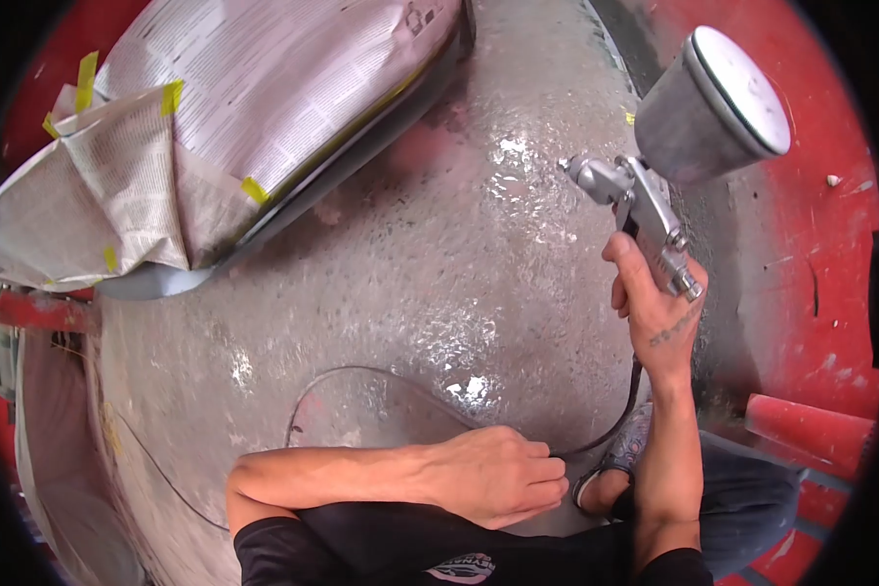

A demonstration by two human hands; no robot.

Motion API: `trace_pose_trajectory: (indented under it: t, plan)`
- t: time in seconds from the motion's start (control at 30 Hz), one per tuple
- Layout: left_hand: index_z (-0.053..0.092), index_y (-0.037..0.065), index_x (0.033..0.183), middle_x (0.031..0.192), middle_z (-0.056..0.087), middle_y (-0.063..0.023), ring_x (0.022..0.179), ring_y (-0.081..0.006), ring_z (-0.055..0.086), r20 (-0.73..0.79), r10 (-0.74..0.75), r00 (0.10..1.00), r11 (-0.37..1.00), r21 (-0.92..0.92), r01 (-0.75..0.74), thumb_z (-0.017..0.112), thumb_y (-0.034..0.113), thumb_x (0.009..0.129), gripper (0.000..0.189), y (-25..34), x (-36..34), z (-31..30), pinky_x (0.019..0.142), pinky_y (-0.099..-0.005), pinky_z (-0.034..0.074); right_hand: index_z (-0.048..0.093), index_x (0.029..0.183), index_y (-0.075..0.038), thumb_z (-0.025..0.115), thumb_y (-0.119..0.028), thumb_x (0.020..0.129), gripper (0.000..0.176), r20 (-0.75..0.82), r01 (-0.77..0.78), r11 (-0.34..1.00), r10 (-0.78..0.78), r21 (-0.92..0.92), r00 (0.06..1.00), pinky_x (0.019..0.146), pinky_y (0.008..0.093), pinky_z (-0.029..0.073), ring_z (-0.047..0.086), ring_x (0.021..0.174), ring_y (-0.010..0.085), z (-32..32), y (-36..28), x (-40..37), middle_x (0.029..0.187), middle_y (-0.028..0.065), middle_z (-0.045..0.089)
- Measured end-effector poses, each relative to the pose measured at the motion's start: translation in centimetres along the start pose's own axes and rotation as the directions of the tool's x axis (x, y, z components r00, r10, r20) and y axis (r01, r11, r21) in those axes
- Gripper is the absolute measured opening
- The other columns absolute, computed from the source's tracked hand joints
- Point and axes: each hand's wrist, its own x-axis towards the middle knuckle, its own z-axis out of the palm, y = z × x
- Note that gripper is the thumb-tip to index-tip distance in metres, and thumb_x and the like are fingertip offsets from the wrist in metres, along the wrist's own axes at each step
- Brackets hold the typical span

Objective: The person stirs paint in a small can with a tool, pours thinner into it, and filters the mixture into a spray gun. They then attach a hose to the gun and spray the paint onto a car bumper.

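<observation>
My right hand (662, 317) is wrapped around the handle of a silver spray gun (645, 210), held upright at the right. A round grey paint cup (708, 107) with a whitish lid sits tilted on top of the gun. From the handle a dark air hose (606, 437) runs down to my left hand (506, 477), which is closed in front of my body with the hose passing at its fingers. The gun's nozzle points left toward a grey-edged panel (337, 176) covered with newspaper (273, 83) and yellow tape, well apart from it.
Grey, wet-looking floor (391, 283) lies below, and the hose loops across it. Red surfaces (820, 254) border the right side, with a red beam (811, 430) at lower right. A greyish draped sheet (59, 439) hangs at the lower left. My shoe (630, 439) is near my right forearm.
</observation>
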Motion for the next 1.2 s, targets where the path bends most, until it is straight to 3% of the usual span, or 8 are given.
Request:
trace_pose_trajectory:
  t: [0.23,0.33,0.4,0.6,0.7,0.9,1.07,1.2]
  plan:
    - [0.067,0.004,0.106,0.087,0.061,-0.01,0.08,-0.0325,0.068,0.312,-0.215,0.925,0.969,-0.046,0.241,0.067,0.028,0.103,0.024,-2.1,0.6,2.0,0.063,-0.0466,0.056,0.075,0.105,0.003,0.082,-0.023,0.096,0.029,0.252,0.184,0.978,-0.202,0.093,0.946,0.052,0.0267,0.043,0.052,0.056,0.0057,-0.8,1.1,-0.3,0.067,-0.0012,0.059]
    - [0.067,0.004,0.106,0.091,0.065,-0.0129,0.087,-0.0371,0.07,0.373,-0.326,0.869,0.935,-0.007,0.354,0.064,0.03,0.104,0.026,-5.4,-0.6,2.9,0.068,-0.0506,0.057,0.074,0.125,0.006,0.083,-0.013,0.093,0.038,0.408,0.099,0.993,-0.116,0.062,0.906,0.078,0.0298,0.058,0.078,0.087,0.0178,-2.7,1.8,0.5,0.098,0.0175,0.08]
    - [0.068,0.003,0.106,0.093,0.067,-0.0157,0.088,-0.0398,0.07,0.353,-0.418,0.837,0.903,0.062,0.425,0.065,0.028,0.104,0.025,-7.2,-2.1,3.7,0.07,-0.0522,0.056,0.076,0.123,0.004,0.083,-0.016,0.095,0.035,0.344,0.052,0.998,-0.063,0.041,0.937,0.069,0.0284,0.054,0.072,0.077,0.0132,-2.4,2.7,1.0,0.089,0.0103,0.078]
    - [0.072,0.003,0.121,0.099,0.07,-0.0149,0.081,-0.0323,0.072,-0.15,-0.598,0.787,0.798,-0.027,0.602,0.071,0.016,0.103,0.023,-8.6,-0.4,2.7,0.07,-0.0417,0.058,0.075,0.097,0.001,0.077,-0.024,0.099,0.025,0.025,-0.113,0.969,0.111,0.218,0.994,0.05,0.0282,0.041,0.055,0.055,0.0082,-0.7,6.9,2.1,0.069,0.0006,0.065]
    - [0.07,0.001,0.132,0.104,0.072,-0.0111,0.082,-0.0218,0.073,-0.251,-0.742,0.621,0.67,-0.263,0.694,0.069,0.017,0.106,0.031,-9.2,2.1,1.0,0.071,-0.0353,0.06,0.079,0.115,0.0,0.081,-0.022,0.097,0.029,0.253,-0.118,0.968,0.06,0.22,0.966,0.059,0.0272,0.043,0.056,0.069,0.0042,-1.0,8.4,1.4,0.076,-0.0038,0.067]
    - [0.07,-0.002,0.121,0.112,0.073,-0.0057,0.086,-0.0132,0.071,0.055,-0.807,0.588,0.329,-0.785,0.525,0.061,0.016,0.111,0.023,-14.4,4.7,3.6,0.069,-0.0295,0.061,0.078,0.111,0.001,0.081,-0.02,0.096,0.026,0.258,-0.191,0.942,0.119,0.275,0.959,0.059,0.0287,0.045,0.057,0.069,0.0057,-0.4,9.6,1.5,0.076,-0.002,0.068]
    - [0.071,-0.004,0.112,0.098,0.073,-0.0072,0.082,-0.0148,0.072,0.024,-0.773,0.634,0.328,-0.84,0.432,0.059,0.017,0.113,0.024,-17.6,6.1,6.1,0.067,-0.0299,0.061,0.076,0.091,0.001,0.076,-0.027,0.101,0.03,0.007,-0.224,0.919,0.235,0.326,0.972,0.05,0.0279,0.041,0.054,0.053,0.0079,0.4,11.1,2.3,0.062,0.0006,0.063]
    - [0.071,-0.004,0.106,0.092,0.072,-0.0083,0.08,-0.0157,0.073,0.037,-0.8,0.599,0.338,-0.797,0.501,0.059,0.019,0.113,0.027,-17.6,4.7,7.1,0.067,-0.0308,0.061,0.078,0.098,-0.001,0.081,-0.02,0.095,0.02,0.217,-0.271,0.912,0.21,0.307,0.953,0.05,0.028,0.042,0.055,0.058,0.0048,-0.7,11.9,1.5,0.068,-0.003,0.064]
